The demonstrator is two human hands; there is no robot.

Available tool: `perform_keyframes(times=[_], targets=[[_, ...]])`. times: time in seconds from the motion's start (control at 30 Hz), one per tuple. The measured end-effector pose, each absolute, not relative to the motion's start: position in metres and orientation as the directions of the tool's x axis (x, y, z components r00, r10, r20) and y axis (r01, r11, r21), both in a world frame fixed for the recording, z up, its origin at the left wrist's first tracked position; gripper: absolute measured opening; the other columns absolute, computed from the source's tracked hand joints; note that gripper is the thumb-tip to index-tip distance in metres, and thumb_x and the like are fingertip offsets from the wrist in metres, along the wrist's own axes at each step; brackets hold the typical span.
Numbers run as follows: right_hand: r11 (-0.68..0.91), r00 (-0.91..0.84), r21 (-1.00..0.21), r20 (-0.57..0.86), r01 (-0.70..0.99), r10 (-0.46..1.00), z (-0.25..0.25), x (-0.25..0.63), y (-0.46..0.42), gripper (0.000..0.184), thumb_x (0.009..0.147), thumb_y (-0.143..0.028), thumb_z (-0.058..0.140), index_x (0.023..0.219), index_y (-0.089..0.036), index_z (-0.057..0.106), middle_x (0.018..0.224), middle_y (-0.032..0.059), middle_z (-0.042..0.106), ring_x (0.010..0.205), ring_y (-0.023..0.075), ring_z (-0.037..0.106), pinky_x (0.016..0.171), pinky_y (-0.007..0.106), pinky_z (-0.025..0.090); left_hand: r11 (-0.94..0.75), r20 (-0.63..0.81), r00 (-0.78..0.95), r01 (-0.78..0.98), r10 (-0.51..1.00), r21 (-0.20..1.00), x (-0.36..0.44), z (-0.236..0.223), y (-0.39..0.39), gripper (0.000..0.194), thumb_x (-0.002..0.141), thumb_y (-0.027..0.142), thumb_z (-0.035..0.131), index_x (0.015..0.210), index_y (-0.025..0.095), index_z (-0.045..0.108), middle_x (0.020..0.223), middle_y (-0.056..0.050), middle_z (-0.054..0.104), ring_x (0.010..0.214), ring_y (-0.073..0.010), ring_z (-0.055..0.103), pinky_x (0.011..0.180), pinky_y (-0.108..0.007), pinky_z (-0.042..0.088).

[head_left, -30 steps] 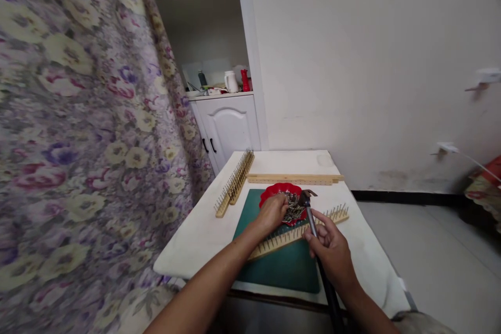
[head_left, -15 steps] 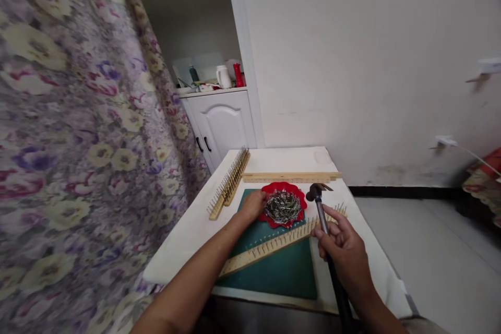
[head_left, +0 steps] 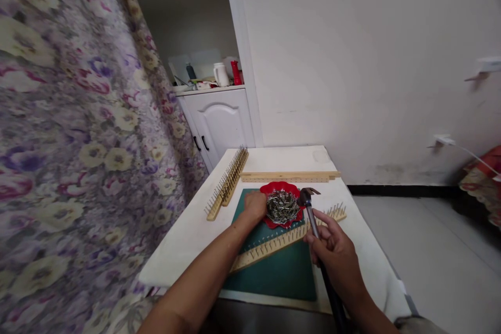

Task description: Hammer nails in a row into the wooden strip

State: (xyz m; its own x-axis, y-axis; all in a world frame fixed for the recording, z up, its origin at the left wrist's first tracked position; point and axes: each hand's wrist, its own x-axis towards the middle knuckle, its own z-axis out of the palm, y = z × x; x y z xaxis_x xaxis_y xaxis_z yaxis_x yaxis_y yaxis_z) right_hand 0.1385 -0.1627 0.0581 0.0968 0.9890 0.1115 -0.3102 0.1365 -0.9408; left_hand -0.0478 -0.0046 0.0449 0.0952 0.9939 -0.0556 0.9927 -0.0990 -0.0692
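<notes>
My right hand (head_left: pixel 334 253) is closed round the dark handle of a hammer (head_left: pixel 309 206), whose head hangs just right of a red dish (head_left: pixel 279 189) heaped with metal nails (head_left: pixel 282 206). My left hand (head_left: pixel 255 204) rests at the dish's left rim, fingers curled; what they hold, if anything, is hidden. A wooden strip (head_left: pixel 282 240) studded with upright nails lies slantwise across a green cutting mat (head_left: pixel 279 271), between my two hands.
The mat sits on a white table (head_left: pixel 188 240). Two more nail-studded strips (head_left: pixel 227 182) lie at the table's left, and plain wooden strips (head_left: pixel 289 176) lie at the back. A floral curtain (head_left: pixel 78 141) hangs on the left, a white cabinet (head_left: pixel 219 122) behind, a wall to the right.
My left hand left the nail heap and went to the dish's left rim. The hammer swung right, then back beside the dish. The strip's left end shifted a little on the mat.
</notes>
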Motion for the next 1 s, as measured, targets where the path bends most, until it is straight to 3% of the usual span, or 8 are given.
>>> perform_keyframes(times=[0.17,0.37,0.8,1.0], targets=[[0.126,0.078,-0.948,0.107,-0.293,0.991,0.059,0.138,-0.163,0.052,0.075,-0.03,0.068,0.122,-0.017,0.05,0.065,-0.003,0.061,0.044,0.01,0.044,0.04,0.02,0.035,-0.053,-0.069,0.046,0.994,0.997,-0.1,-0.041,0.042,0.001,0.021,0.079,0.019,0.054,0.088,0.008,0.071,0.096,-0.02,0.069,0.098,-0.0332,0.061,0.086,-0.042,0.045],[0.114,0.081,-0.945,0.094,-0.305,0.992,0.057,0.138,-0.163,0.052,0.071,-0.03,0.07,0.119,-0.018,0.052,0.063,-0.0042,0.06,0.043,0.0112,0.046,0.04,0.022,0.036,-0.028,-0.066,0.022,0.994,0.998,-0.101,-0.044,0.044,-0.003,0.022,0.079,0.018,0.052,0.091,0.011,0.07,0.101,-0.018,0.069,0.096,-0.0295,0.062,0.083,-0.038,0.046],[0.152,0.079,-0.951,0.135,-0.269,0.988,0.051,0.135,-0.161,0.047,0.074,-0.027,0.068,0.118,-0.016,0.053,0.059,-0.005,0.058,0.04,0.0095,0.046,0.038,0.02,0.035,-0.113,0.009,0.113,0.993,0.994,0.016,-0.066,0.049,-0.032,0.018,0.082,0.029,0.049,0.087,0.019,0.064,0.091,-0.007,0.068,0.086,-0.0216,0.061,0.073,-0.029,0.043],[0.145,0.067,-0.951,0.131,-0.273,0.989,0.047,0.134,-0.16,0.048,0.074,-0.027,0.068,0.118,-0.017,0.053,0.062,-0.0037,0.061,0.04,0.0093,0.046,0.039,0.02,0.035,-0.138,0.051,0.135,0.989,0.99,0.053,-0.07,0.048,-0.038,0.018,0.083,0.025,0.046,0.085,0.02,0.063,0.092,-0.007,0.068,0.088,-0.0217,0.061,0.073,-0.029,0.042]])
